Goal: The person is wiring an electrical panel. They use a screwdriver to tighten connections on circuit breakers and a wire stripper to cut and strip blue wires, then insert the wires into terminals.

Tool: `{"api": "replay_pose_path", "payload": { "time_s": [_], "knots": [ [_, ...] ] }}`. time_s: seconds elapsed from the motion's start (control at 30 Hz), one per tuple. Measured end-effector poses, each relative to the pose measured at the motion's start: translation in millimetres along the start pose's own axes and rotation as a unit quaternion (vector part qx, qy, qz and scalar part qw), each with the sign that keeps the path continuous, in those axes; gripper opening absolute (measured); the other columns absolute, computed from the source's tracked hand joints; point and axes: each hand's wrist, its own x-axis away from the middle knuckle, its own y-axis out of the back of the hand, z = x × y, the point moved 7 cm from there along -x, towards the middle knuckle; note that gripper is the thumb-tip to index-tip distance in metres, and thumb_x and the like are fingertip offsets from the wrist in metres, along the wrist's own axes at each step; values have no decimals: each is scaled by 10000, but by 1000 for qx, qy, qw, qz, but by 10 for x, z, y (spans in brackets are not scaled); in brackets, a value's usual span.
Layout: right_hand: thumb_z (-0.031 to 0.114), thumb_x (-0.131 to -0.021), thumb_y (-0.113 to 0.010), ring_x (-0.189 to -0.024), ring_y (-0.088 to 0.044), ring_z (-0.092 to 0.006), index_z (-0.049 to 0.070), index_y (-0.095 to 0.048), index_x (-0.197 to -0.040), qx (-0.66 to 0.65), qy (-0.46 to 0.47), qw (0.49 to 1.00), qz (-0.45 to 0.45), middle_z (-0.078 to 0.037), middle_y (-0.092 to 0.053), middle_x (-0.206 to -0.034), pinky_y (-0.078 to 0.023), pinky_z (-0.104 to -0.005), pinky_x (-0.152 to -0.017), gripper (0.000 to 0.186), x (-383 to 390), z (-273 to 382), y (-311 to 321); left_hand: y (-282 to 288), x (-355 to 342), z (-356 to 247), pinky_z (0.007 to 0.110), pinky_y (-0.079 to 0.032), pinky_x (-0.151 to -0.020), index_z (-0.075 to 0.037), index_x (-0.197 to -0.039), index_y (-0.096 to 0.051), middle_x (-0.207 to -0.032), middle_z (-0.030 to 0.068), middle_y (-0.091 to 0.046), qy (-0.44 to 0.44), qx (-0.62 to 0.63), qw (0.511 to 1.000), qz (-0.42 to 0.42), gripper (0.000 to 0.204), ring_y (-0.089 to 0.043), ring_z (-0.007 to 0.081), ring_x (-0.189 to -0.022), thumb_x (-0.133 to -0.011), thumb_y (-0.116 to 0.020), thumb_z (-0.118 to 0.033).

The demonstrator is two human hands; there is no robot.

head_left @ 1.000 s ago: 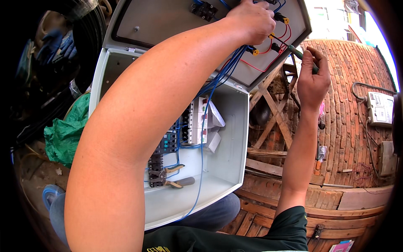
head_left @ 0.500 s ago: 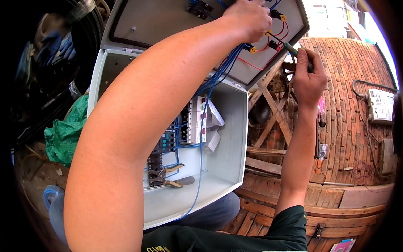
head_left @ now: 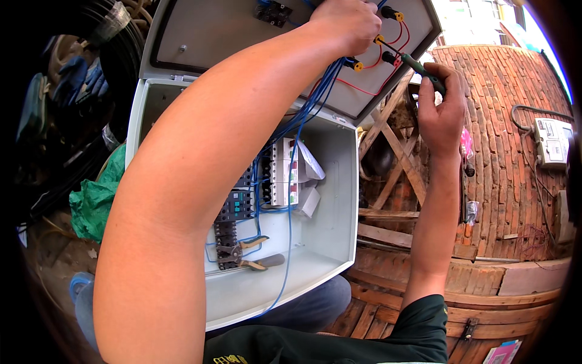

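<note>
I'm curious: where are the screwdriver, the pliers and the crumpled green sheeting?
Screwdriver [head_left: 417,66]: head view, on its green handle.
Pliers [head_left: 254,242]: head view, on the upper handle.
Green sheeting [head_left: 96,206]: head view, on its folds.

A: From where is the view taken?

B: From the person's head, by the left fisheye of a side-by-side pair. The lens is aimed down and forward over the open metal box [head_left: 330,182].

A: Nearness?

B: Close. The left arm [head_left: 154,224] is set nearest; the left hand [head_left: 350,25] and right hand [head_left: 442,109] are seen farther out, the brick wall [head_left: 503,151] beyond. Straight edges are bent near the dark rim.
</note>
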Motion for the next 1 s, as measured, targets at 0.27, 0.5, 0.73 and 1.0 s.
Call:
{"api": "replay_pose_path", "payload": {
  "time_s": [0.27,0.5,0.73,1.0],
  "knots": [
    [180,-978,-602,-771,-707,-289,-24,-629,-1122,-14,-36,999,-14,-206,-697,-890,-542,-374,-668,251,-41,-66,16,18,-5,-9,534,-439,-947,-153,-957,-777,-1109,35,-664,-2,-23,1000,5,198,-558,230,-1206,-866,-614,-217],
    [173,-956,-611,-860,-692,-342,29,-631,-1134,-31,-83,996,-9,-194,-661,-991,-546,-404,-740,230,-86,-191,-12,-24,-2,-19,578,-422,-959,-165,-937,-773,-1111,41,-648,6,-29,1000,5,226,-538,254,-1224,-903,-586,-288],
    [204,-959,-607,-868,-692,-326,34,-629,-1117,55,-105,993,24,-168,-695,-961,-538,-402,-761,234,-125,-275,6,-110,4,2,504,-430,-902,-302,-1059,-783,-1015,-54,-654,-12,-92,993,-76,211,-570,179,-1122,-945,-615,-357],
    [193,-980,-599,-836,-682,-348,24,-622,-1097,32,-18,999,-40,-172,-684,-977,-523,-414,-718,208,-130,-215,36,-90,-26,0,513,-427,-867,-312,-1046,-788,-996,-53,-650,-27,-90,992,-87,200,-577,182,-1109,-928,-638,-370]
  ]
}}
